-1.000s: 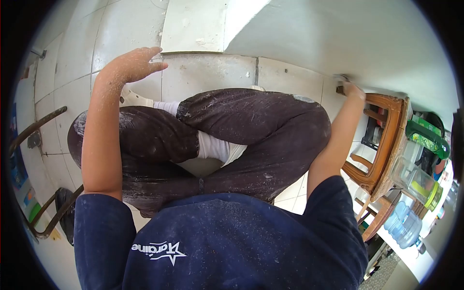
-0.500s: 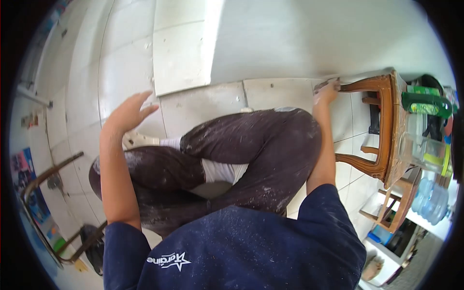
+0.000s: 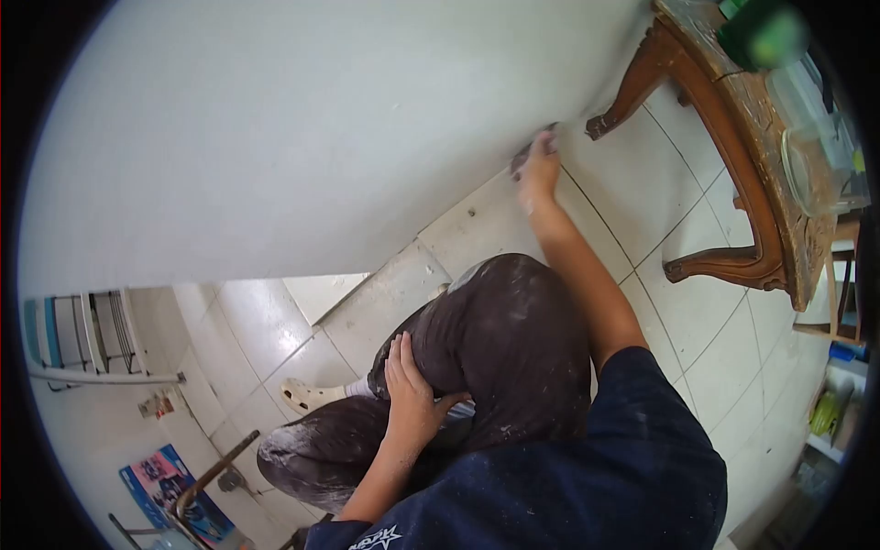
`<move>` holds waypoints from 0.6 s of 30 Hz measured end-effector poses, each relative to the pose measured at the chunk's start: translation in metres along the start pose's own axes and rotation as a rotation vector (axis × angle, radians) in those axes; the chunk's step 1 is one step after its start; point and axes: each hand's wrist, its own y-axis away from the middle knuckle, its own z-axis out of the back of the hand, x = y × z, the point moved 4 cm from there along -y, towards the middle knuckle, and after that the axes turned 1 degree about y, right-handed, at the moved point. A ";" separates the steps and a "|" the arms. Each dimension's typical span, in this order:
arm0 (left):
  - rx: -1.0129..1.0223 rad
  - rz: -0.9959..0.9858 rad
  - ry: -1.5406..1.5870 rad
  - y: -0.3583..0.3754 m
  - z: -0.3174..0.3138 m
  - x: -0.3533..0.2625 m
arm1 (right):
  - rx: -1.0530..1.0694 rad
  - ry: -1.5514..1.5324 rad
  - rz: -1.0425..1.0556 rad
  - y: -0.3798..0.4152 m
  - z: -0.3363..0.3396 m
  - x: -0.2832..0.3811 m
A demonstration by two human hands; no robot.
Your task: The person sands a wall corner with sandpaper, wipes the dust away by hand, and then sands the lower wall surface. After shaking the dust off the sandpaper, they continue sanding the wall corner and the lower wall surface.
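My right hand [image 3: 538, 167] reaches far forward to the foot of the white wall [image 3: 302, 137]. Its fingers close on a dark flat pad [image 3: 521, 161], pressed against the wall just above the floor; the hand is slightly blurred and covers part of the pad. To the right of it stands a carved wooden table leg [image 3: 623, 96], apart from the hand. My left hand [image 3: 411, 392] lies with fingers stretched out on my dark, dust-marked trousers [image 3: 513, 339], near the bent knee.
The wooden table [image 3: 770, 147] on the right carries a green bottle [image 3: 763, 35] and a clear container [image 3: 816, 165]. White floor tiles [image 3: 678, 192] run beneath it. A pale board [image 3: 321, 295] lies by the wall. At lower left are a metal-framed chair [image 3: 215, 472] and a printed box [image 3: 174, 490].
My view has turned toward the wall and the table. My left hand has come down from the air onto my leg. The right hand stays low at the wall with the pad.
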 end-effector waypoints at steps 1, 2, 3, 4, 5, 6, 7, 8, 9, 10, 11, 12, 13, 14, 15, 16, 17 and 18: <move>0.004 -0.013 0.007 -0.002 0.000 0.000 | 0.024 0.007 0.014 0.013 -0.003 -0.001; 0.008 -0.022 0.016 -0.003 0.000 0.001 | 0.050 0.017 0.026 0.019 -0.004 0.001; 0.010 -0.028 0.023 -0.003 0.000 0.003 | 0.018 -0.024 -0.026 0.016 -0.003 0.006; 0.010 -0.033 0.032 -0.003 0.000 0.004 | -0.013 -0.068 -0.083 0.009 -0.006 0.013; 0.012 -0.038 0.038 -0.004 -0.001 0.005 | -0.046 -0.114 -0.140 0.004 -0.011 0.019; 0.014 -0.046 0.045 -0.004 0.000 0.006 | -0.148 -0.055 -0.178 -0.003 -0.017 0.023; 0.015 -0.040 0.044 -0.004 -0.001 0.006 | -0.131 -0.041 -0.158 -0.002 -0.016 0.019; 0.013 -0.034 0.047 -0.003 -0.001 0.006 | -0.112 -0.024 -0.134 0.001 -0.014 0.016; 0.006 -0.030 0.054 -0.004 -0.001 0.006 | -0.089 -0.006 -0.106 0.002 -0.015 0.014; 0.009 -0.036 0.043 -0.004 0.000 0.006 | -0.007 -0.005 -0.127 0.008 -0.015 0.007; 0.010 -0.041 0.035 -0.004 0.001 0.006 | 0.078 0.000 -0.145 0.025 -0.013 0.004; 0.015 -0.041 0.032 -0.004 0.000 0.006 | 0.161 0.012 -0.167 0.035 -0.012 0.001; 0.017 -0.047 0.034 -0.003 0.001 0.006 | 0.127 -0.010 -0.210 0.032 -0.010 0.006; 0.018 -0.050 0.039 -0.004 0.001 0.005 | 0.095 -0.029 -0.256 0.022 -0.009 0.014; 0.015 -0.049 0.044 -0.004 0.002 0.005 | 0.068 -0.045 -0.304 0.008 -0.009 0.021; 0.018 -0.046 0.055 -0.001 0.002 0.005 | 0.131 -0.133 -0.443 -0.026 -0.009 0.017; 0.018 -0.047 0.062 -0.001 0.002 0.006 | 0.195 -0.225 -0.580 -0.050 -0.012 0.010; 0.016 -0.054 0.070 -0.003 0.003 0.007 | 0.209 -0.222 -0.581 -0.046 -0.020 0.011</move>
